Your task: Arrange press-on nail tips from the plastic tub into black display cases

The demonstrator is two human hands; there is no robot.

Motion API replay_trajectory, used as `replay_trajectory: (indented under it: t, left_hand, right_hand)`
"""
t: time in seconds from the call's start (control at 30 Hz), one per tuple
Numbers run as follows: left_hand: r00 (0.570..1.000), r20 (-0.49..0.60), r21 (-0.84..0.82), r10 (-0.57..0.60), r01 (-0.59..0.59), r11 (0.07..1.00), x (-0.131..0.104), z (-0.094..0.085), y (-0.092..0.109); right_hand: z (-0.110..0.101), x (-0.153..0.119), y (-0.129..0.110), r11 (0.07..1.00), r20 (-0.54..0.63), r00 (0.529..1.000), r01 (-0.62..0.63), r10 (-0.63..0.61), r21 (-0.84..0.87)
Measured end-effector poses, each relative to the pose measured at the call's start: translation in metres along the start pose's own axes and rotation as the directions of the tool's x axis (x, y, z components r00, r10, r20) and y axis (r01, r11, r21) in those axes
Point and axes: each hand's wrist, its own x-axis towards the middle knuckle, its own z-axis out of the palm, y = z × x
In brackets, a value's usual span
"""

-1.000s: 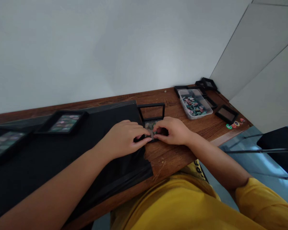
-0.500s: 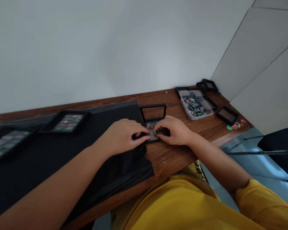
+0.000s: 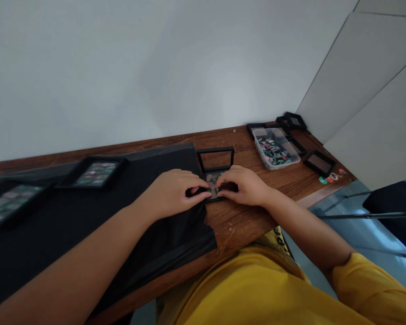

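A small black hinged display frame (image 3: 218, 198) lies open on the wooden table, its lid (image 3: 232, 157) tilted up at the back. Over the lower half, my left hand (image 3: 179, 192) comes in from the left, thumb and index finger pinched at a small dark piece against the clear pane. My right hand (image 3: 242, 186) faces it from the right, fingertips pinching a small greenish piece just inside the frame. A few other pieces show faintly on the pane behind the fingers. Both fingertip pairs are close together, and the pieces are mostly hidden.
A clear plastic tub (image 3: 276, 149) of green, pink and white chips stands to the right. Black frames (image 3: 320, 162) and round stickers (image 3: 331, 178) lie beyond it. On the black sheet (image 3: 162, 164) at left rest filled frames (image 3: 96, 173). A wall rises behind.
My right hand has shifted very slightly left, bringing its fingertips nearer to the left ones. The left hand and the frame are practically unmoved.
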Motion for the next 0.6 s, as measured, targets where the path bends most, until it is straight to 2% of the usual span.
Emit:
replay_trajectory:
  t: [0.2, 0.37, 0.5, 0.6]
  left_hand:
    - [1.000, -0.010, 0.003, 0.018, -0.018, 1.000, 0.001, 0.004, 0.001]
    - [1.000, 0.001, -0.009, 0.007, -0.007, 1.000, 0.001, 0.004, 0.002]
    - [1.000, 0.000, -0.028, -0.006, 0.006, 1.000, 0.000, 0.004, 0.003]
    - [1.000, -0.008, -0.038, -0.004, 0.004, 0.999, 0.000, 0.005, 0.003]
  right_hand:
    - [0.002, 0.000, -0.001, 0.999, 0.001, 1.000, 0.012, -0.012, -0.034]
    - [0.006, 0.000, 0.002, 0.997, -0.070, 0.995, 0.076, -0.077, -0.012]
    - [-0.006, -0.004, -0.003, 0.991, -0.248, 0.962, 0.127, -0.113, 0.042]
    - [-0.036, -0.014, -0.004, 0.999, -0.454, 0.890, 0.022, -0.031, -0.025]
